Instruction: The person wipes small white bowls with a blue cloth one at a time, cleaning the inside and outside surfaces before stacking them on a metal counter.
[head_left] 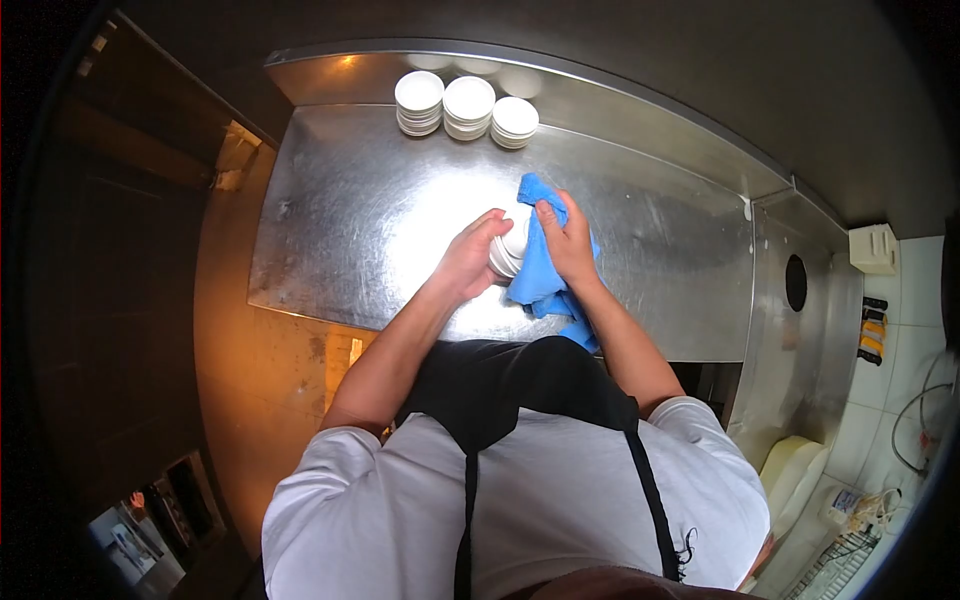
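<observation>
My left hand (472,256) is closed around the left side of a stack of small white dishes (507,255), held above the steel counter near its front edge. A bright blue cloth (540,262) is gripped in my right hand (570,240), pressed along the right side of the dishes and partly covering them. Its lower end hangs down toward my black apron. How many dishes are in the held stack cannot be made out behind the cloth and fingers.
Three stacks of small white dishes (468,105) stand at the back of the steel counter (345,200), before its raised back edge. To the right is a steel section with a dark round hole (796,282). A white box (873,249) is by the tiled wall.
</observation>
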